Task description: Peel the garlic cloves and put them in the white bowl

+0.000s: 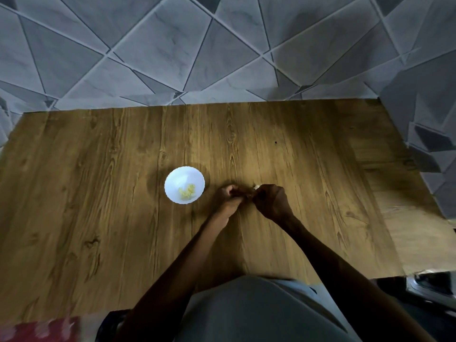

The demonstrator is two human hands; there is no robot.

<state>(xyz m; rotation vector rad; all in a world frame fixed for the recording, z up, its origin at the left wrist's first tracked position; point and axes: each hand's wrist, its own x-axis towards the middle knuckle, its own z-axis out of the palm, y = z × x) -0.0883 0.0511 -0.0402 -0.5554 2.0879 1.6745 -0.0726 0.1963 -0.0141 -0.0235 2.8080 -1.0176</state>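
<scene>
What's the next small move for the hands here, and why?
Probably peel the skin away: left hand and right hand both pinch a mostly hidden garlic clove beside the white bowl, which already holds peeled cloves.

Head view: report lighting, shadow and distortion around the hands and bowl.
Head view: dim, with a brighter patch on the table beyond the hands; left hand and right hand are dark, so what they hold is unreadable; white bowl brightly exposed; wide-angle bending at the edges, blur bottom-left.
</scene>
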